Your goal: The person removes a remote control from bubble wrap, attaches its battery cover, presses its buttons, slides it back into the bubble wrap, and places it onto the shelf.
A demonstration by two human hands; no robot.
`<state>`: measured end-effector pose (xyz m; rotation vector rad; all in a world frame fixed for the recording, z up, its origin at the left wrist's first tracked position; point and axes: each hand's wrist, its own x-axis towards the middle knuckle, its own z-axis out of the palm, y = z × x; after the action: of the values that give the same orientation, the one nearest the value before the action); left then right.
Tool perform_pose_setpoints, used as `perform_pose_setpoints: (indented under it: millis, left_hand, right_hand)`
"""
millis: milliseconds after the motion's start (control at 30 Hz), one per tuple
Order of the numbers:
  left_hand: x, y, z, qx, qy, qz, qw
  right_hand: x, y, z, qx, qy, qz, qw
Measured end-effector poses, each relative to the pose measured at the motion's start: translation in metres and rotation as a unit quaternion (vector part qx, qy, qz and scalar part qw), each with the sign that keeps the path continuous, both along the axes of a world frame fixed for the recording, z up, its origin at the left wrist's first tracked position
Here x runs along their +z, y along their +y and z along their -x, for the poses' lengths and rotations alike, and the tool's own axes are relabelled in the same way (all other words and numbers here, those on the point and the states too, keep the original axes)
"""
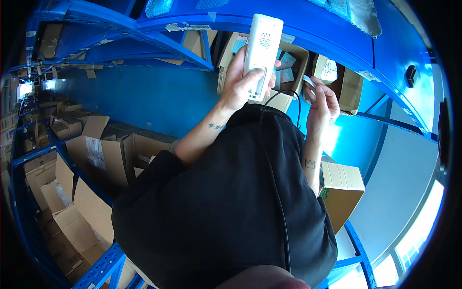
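Note:
My left hand (237, 83) is closed around a white remote control (262, 48), held upright with its printed back facing me. The thumb presses at a recess near the remote's lower end, which looks like the battery compartment; whether batteries sit in it is hard to see. To the right, apart from the remote, my right hand (321, 102) pinches a small white piece (309, 82), thin and flat, perhaps the battery cover. Behind both hands stands an open cardboard box (301, 60) with light-coloured packets inside.
A blue metal shelf (313, 38) spans the top, with bubble wrap (358, 14) on it. A second open box (353, 91) stands at the right. Several cardboard boxes (103, 154) fill the left side. A black cable (274, 183) runs down my front.

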<state>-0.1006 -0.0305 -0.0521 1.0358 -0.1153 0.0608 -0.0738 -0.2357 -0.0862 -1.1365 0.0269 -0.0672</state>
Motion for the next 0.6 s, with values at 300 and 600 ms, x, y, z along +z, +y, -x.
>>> perform_pose_setpoints:
  millis: [300,600]
  left_hand:
    - [-0.0022,0.0018,0.001,0.003,-0.007,-0.001,1.0]
    - [-0.0027,0.0033,0.0017,-0.009,-0.011,-0.002,1.0]
  right_hand:
    - [-0.0006,0.0014,0.0018,0.001,0.005,-0.001,1.0]
    - [-0.0011,0.0025,0.0049,-0.008,0.008,0.001,1.0]
